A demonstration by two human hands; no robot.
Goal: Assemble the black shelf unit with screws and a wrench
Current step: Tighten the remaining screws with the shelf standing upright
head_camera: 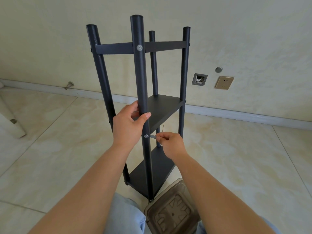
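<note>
The black shelf unit point(165, 105) stands upright on the tiled floor, with several round posts and three shelf boards. My left hand point(129, 124) grips the nearest post point(139, 73) at the middle shelf's height. Just below it, my right hand point(170, 144) pinches a small silver wrench point(152, 136) whose tip sits in a silver screw point(146, 136) on that post. A second silver screw point(139, 47) shows on the same post at the top shelf.
A translucent plastic tray point(172, 211) lies on the floor by my knees, right of the shelf's foot. The wall behind carries a socket point(224, 82) and an open junction box point(199, 79). A white rolled object point(10, 122) lies at left.
</note>
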